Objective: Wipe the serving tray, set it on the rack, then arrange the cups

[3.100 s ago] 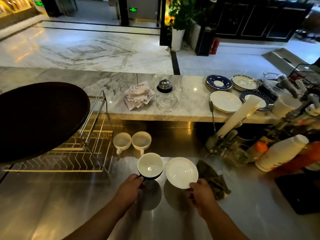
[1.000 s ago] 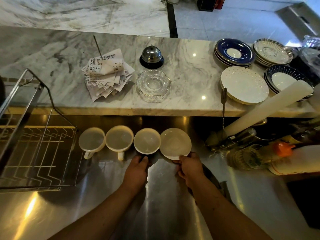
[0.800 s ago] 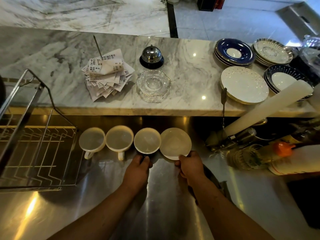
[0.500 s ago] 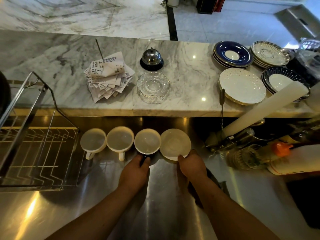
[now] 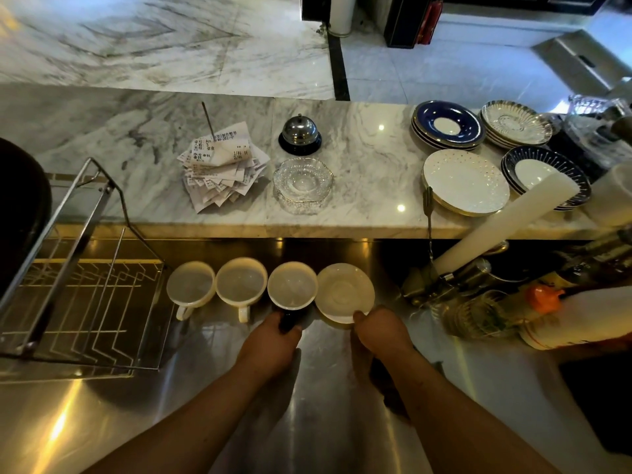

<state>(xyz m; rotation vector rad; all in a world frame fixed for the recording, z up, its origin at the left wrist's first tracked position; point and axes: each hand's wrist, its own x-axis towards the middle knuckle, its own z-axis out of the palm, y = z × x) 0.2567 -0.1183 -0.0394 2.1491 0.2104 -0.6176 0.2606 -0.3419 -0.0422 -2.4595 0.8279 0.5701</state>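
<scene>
A dark-sided cup with a white inside [image 5: 292, 285] is sitting on the brushed steel counter [image 5: 325, 405], third in a row of four pieces running left to right. The left hand [image 5: 270, 340] is curling closed around its dark handle at the cup's 6 o'clock. Touching the cup at 3 o'clock, a shallow white saucer [image 5: 344, 292] is lying flat; the right hand [image 5: 379, 331] is pinching its near rim, thumb on top and fingers tucked beneath, nearly closed. At the cup's 9 o'clock two cream ceramic cups are standing upright, the nearer one [image 5: 241, 283] just beside it and the farther one [image 5: 191, 287] touching that, both with handles pointing toward the person.

Further toward 9 o'clock, a wire dish rack [image 5: 85, 302] is resting on the counter, and a dark round serving tray [image 5: 20, 206] is leaning on edge at its left end, mostly out of frame.

At 12 o'clock, a raised marble ledge [image 5: 369, 165] is carrying a clear glass dish [image 5: 302, 183], a chrome call bell [image 5: 300, 133] and a spike of paper receipts [image 5: 222, 165]. Toward 2 o'clock, stacks of blue, white and gold-trimmed plates [image 5: 465, 181] are sitting on the ledge. At 3 o'clock, bottles and glassware [image 5: 496, 309] are crowding the counter.
</scene>
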